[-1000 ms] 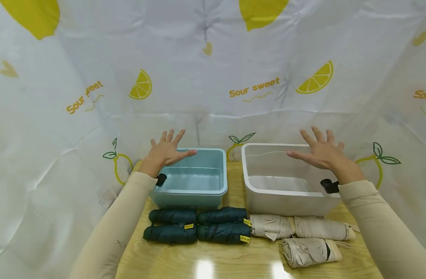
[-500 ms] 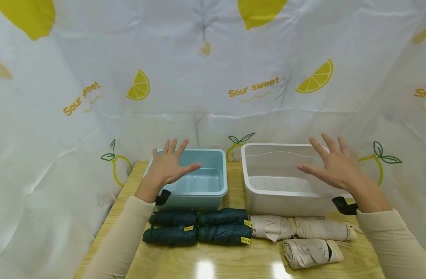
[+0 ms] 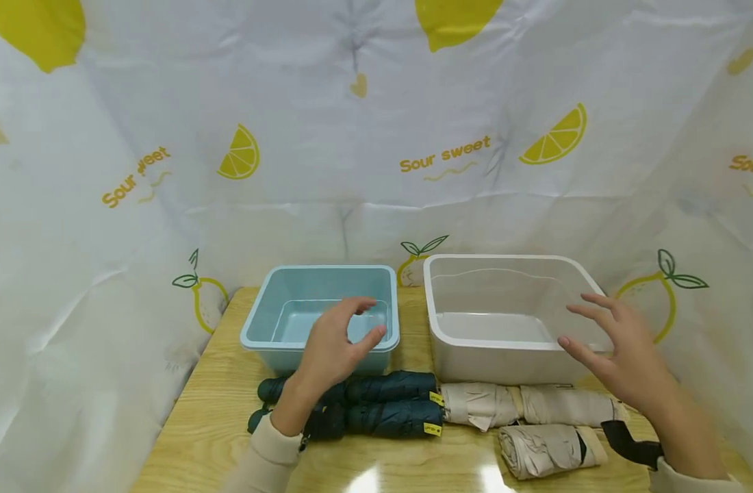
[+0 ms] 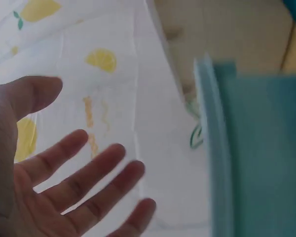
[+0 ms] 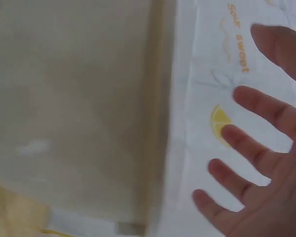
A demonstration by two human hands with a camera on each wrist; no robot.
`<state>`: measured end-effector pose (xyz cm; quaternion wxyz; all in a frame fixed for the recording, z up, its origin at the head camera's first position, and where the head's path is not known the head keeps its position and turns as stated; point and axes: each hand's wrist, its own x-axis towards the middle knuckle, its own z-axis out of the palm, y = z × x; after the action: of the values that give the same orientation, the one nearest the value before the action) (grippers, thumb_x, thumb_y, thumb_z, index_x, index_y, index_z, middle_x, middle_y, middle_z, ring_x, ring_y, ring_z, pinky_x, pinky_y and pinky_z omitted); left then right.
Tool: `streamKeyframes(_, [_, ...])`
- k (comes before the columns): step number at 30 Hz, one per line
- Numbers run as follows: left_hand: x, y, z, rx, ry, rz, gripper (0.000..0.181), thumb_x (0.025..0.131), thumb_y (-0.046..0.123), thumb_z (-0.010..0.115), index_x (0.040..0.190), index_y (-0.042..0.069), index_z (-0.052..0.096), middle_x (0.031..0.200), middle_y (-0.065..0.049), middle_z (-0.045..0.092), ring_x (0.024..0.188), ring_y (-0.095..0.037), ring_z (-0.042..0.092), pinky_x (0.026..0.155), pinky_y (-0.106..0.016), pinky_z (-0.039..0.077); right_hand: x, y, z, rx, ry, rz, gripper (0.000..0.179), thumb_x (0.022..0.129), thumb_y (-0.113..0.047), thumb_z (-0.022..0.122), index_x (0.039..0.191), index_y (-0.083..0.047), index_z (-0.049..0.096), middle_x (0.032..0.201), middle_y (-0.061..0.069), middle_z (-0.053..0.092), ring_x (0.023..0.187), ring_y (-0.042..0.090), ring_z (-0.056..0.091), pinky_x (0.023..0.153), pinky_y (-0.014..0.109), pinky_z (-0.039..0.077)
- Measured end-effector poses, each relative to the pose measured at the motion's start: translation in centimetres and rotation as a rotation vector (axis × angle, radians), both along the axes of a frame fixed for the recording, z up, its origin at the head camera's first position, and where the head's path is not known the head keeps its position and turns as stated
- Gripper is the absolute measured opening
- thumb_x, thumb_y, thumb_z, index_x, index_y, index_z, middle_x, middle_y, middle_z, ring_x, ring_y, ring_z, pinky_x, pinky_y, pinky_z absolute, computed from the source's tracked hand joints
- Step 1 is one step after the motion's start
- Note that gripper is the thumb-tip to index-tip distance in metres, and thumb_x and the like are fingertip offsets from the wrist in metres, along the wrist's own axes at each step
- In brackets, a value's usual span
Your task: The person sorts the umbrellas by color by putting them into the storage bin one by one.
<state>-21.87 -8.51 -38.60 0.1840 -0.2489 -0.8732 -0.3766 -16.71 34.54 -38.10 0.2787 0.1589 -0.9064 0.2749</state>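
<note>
In the head view my left hand (image 3: 333, 346) hovers in front of a light blue bin (image 3: 262, 340), thumb and fingers apart with nothing between them. My right hand (image 3: 629, 352) hangs in the air by the right front corner of a white bin (image 3: 506, 363), fingers spread and holding nothing. Both bins have bare floors. Several dark green folded umbrellas (image 3: 391, 418) with yellow tags lie before the blue bin, partly hidden by my left forearm. Beige folded umbrellas lie at the white bin's front, two in a row (image 3: 561, 404) and one nearer (image 3: 543, 450).
A wooden table (image 3: 198, 431) bears everything. White sheeting (image 3: 327, 171) printed with lemons encloses the back and both sides. A narrow gap separates the two bins. Black wrist straps show at my right wrist (image 3: 632, 448).
Both hands have come down and back toward me from above the bins. The left has also moved right and its fingers have bent; the right has drifted right. Umbrellas and bins stay put.
</note>
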Motion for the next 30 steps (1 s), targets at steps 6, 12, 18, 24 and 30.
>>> streamKeyframes(6, [1.2, 3.3, -2.8, 0.232, -0.017, -0.171, 0.024, 0.097, 0.025, 0.07, 0.119, 0.018, 0.069, 0.11, -0.002, 0.073, 0.095, -0.014, 0.069, 0.082, -0.038, 0.057, 1.7, -0.6, -3.5, -0.242, 0.194, -0.062, 0.047, 0.073, 0.012, 0.079, 0.119, 0.006, 0.07, 0.138, -0.01, 0.053, 0.134, 0.001, 0.037, 0.109, 0.016, 0.02])
streamKeyframes(12, [1.9, 6.0, -5.5, 0.38, -0.099, -0.232, 0.025, 0.1, 0.021, 0.066, 0.124, 0.018, 0.064, 0.104, -0.003, 0.071, 0.089, -0.013, 0.068, 0.079, -0.032, 0.058, 3.1, -0.3, -6.0, -0.46, 0.306, -0.198, 0.039, 0.075, 0.017, 0.071, 0.114, 0.015, 0.068, 0.122, -0.022, 0.058, 0.121, -0.002, 0.05, 0.103, 0.012, 0.033])
streamKeyframes(18, [2.2, 7.9, -7.1, 0.462, -0.183, -0.195, 0.034, 0.1, 0.023, 0.064, 0.133, 0.018, 0.056, 0.113, -0.004, 0.067, 0.094, -0.014, 0.068, 0.083, -0.029, 0.058, 4.0, 0.3, -7.5, -0.606, 0.266, -0.41, 0.032, 0.083, 0.012, 0.067, 0.115, 0.014, 0.067, 0.106, -0.025, 0.056, 0.101, -0.003, 0.055, 0.091, 0.008, 0.043])
streamKeyframes(24, [2.2, 9.4, -7.7, 0.465, -0.245, -0.154, 0.046, 0.102, 0.03, 0.062, 0.143, 0.016, 0.047, 0.128, -0.006, 0.062, 0.103, -0.022, 0.068, 0.086, -0.03, 0.057, 4.1, 2.0, -8.7, -0.598, 0.1, -0.512, 0.027, 0.089, 0.003, 0.069, 0.116, 0.007, 0.068, 0.1, -0.026, 0.057, 0.092, -0.008, 0.055, 0.082, 0.003, 0.042])
streamKeyframes(30, [2.1, 10.5, -7.5, 0.449, -0.297, -0.143, 0.061, 0.104, 0.039, 0.057, 0.156, 0.022, 0.032, 0.152, -0.014, 0.047, 0.121, -0.034, 0.06, 0.09, -0.035, 0.055, 4.4, 5.2, -10.0, -0.349, -0.234, -0.459, 0.04, 0.099, -0.016, 0.064, 0.133, 0.006, 0.058, 0.109, -0.027, 0.053, 0.091, -0.022, 0.04, 0.073, 0.001, 0.034])
